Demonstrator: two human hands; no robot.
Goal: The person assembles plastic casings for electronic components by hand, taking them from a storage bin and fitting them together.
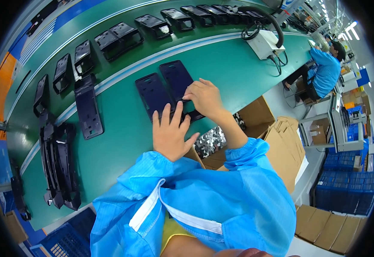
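Two dark plastic panels with cut-outs lie side by side on the green table, a left panel [153,91] and a right panel [176,77]. My left hand [170,136] rests with fingers spread over the near end of the left panel. My right hand [206,97] is bent over the near end of the right panel. Its fingertips are drawn together there, and whatever they pinch, if anything, is hidden. Close to both hands, a dark end piece [194,115] shows at the panels' near edge.
Black plastic housings [152,26] line the conveyor beyond a metal rail. Another dark panel [88,112] and stacked black frames [58,165] lie to the left. An open carton [255,115] with small parts stands by the table's edge. A white box [262,44] with a hose and a seated co-worker [324,70] are farther right.
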